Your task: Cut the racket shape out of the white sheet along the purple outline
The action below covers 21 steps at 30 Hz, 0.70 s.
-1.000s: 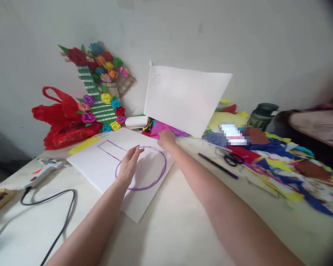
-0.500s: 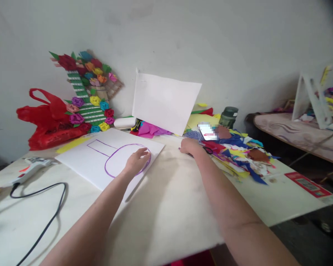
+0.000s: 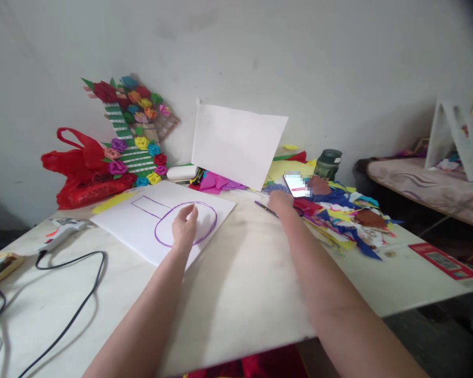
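A white board [image 3: 122, 229] lies on the table, with a circle and a long rectangle drawn on it in purple. Over the circle is my left hand [image 3: 184, 227], its fingers loosely curled and apart from the thumb, holding nothing I can see. My right hand [image 3: 280, 203] is at the near edge of the scrap heap, its fingers hidden behind its back and wrist. Just left of it a dark purple pen [image 3: 263, 207] lies on the tabletop, its end close to my wrist. Part of a black loop, perhaps a scissors handle [image 3: 298, 211], shows right of my wrist.
Coloured scraps [image 3: 349, 215], a phone [image 3: 295, 185] and a dark green bottle [image 3: 328, 164] are at the right. A white sheet [image 3: 238, 144] stands at the back. Left are paper flowers [image 3: 142, 143], a red bag [image 3: 82, 176], a glue gun [image 3: 61, 235] and its black cord [image 3: 79, 315].
My right hand has moved right, leaving the pen in plain sight on the table. My left hand has drawn back left across the circle, its fingers more curled. The view has shifted slightly.
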Each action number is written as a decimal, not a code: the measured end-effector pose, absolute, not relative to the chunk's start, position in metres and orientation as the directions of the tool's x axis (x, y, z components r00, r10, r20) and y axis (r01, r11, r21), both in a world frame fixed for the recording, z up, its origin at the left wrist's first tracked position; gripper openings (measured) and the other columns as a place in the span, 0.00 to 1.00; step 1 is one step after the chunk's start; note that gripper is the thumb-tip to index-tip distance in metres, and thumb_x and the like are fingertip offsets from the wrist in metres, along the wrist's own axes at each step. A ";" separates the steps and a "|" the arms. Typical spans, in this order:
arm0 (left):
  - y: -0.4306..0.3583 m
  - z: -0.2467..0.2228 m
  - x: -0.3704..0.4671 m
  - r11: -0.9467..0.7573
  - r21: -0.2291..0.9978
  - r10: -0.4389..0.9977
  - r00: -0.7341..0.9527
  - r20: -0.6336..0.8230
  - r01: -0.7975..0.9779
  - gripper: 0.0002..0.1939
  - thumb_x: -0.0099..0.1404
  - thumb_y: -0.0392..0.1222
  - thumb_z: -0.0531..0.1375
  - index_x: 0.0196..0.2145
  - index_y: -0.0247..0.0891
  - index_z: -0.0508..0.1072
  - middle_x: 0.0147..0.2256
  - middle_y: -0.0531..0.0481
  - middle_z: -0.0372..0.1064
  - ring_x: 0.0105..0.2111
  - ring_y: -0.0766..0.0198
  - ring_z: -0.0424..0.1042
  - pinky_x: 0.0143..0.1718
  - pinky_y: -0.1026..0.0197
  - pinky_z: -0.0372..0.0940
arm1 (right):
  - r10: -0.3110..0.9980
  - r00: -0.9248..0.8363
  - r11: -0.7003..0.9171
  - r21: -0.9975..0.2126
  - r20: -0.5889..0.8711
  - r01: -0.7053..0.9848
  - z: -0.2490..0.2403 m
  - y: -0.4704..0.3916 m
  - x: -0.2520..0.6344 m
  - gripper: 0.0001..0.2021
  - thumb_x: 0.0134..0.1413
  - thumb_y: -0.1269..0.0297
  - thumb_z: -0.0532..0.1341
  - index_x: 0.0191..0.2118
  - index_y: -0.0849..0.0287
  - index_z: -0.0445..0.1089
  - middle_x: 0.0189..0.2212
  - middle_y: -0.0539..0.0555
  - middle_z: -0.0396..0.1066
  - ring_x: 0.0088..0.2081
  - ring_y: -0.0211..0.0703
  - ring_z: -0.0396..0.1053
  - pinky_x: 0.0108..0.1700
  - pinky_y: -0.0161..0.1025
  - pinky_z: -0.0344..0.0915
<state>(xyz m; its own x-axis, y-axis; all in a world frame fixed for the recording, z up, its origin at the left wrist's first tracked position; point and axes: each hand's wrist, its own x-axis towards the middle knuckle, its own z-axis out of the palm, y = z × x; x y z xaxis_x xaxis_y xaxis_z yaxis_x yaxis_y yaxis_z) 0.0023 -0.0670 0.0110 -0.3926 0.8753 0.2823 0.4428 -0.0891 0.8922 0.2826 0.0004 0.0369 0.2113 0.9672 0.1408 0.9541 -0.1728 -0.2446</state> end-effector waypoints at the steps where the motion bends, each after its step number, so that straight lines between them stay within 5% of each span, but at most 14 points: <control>1: -0.065 0.010 -0.004 -0.080 0.907 0.850 -0.446 0.279 0.414 0.22 0.57 0.52 0.52 0.45 0.37 0.70 0.43 0.44 0.70 0.42 0.58 0.69 0.44 0.56 0.61 | 0.958 0.262 -0.236 -0.194 0.121 0.952 0.038 0.001 0.290 0.16 0.47 0.71 0.57 0.43 0.66 0.70 0.42 0.69 0.68 0.46 0.56 0.66 0.44 0.47 0.61; 5: -0.061 0.006 -0.015 -0.037 0.929 0.796 -0.551 0.250 0.367 0.23 0.57 0.50 0.51 0.46 0.36 0.69 0.41 0.44 0.70 0.41 0.58 0.69 0.43 0.57 0.63 | 0.924 0.382 -0.378 -0.115 0.019 0.919 0.038 0.002 0.313 0.19 0.47 0.68 0.57 0.47 0.64 0.67 0.45 0.68 0.66 0.48 0.54 0.64 0.43 0.45 0.62; 16: -0.064 -0.004 0.004 -0.101 0.933 0.857 -0.445 0.258 0.345 0.18 0.55 0.49 0.55 0.41 0.37 0.71 0.39 0.44 0.71 0.41 0.58 0.69 0.44 0.56 0.61 | 0.934 0.357 -0.355 -0.072 0.017 0.932 0.032 0.000 0.312 0.24 0.47 0.64 0.56 0.52 0.67 0.62 0.51 0.68 0.58 0.53 0.58 0.56 0.45 0.46 0.60; 21: -0.061 -0.007 0.003 -0.145 0.945 0.846 -0.459 0.272 0.294 0.16 0.54 0.46 0.57 0.39 0.37 0.72 0.38 0.44 0.71 0.41 0.57 0.69 0.44 0.56 0.61 | 0.943 0.331 -0.327 -0.081 0.037 0.942 0.067 -0.010 0.302 0.22 0.44 0.65 0.56 0.48 0.66 0.66 0.46 0.67 0.64 0.48 0.56 0.63 0.42 0.43 0.61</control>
<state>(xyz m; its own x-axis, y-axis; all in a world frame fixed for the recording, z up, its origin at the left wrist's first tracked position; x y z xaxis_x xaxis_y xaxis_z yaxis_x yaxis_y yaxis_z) 0.0028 -0.0607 -0.0065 -0.4588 0.8457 0.2724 0.2943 -0.1446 0.9447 0.3020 -0.0096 0.0666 0.3305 0.9431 0.0367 0.9416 -0.3268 -0.0812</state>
